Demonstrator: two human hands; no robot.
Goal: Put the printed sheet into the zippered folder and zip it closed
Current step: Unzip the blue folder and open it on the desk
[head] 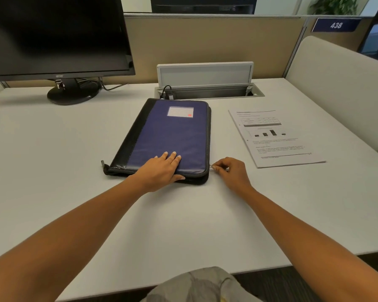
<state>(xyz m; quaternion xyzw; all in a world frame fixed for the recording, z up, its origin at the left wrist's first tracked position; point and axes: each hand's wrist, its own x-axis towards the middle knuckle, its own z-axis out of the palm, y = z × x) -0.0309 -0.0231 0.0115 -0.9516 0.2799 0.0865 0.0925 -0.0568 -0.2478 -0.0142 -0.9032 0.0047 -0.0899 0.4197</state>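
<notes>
A blue zippered folder with a black spine and a small white label lies flat and closed on the white desk. My left hand rests flat on the folder's near edge, fingers spread on the cover. My right hand is at the folder's near right corner, with thumb and forefinger pinched on the small metal zipper pull. The printed sheet, with text and a bar chart, lies flat on the desk to the right of the folder, untouched.
A black monitor on a round stand stands at the back left. Behind the folder a cable box is sunk in the desk with its lid up. Beige partition walls close the back and right side.
</notes>
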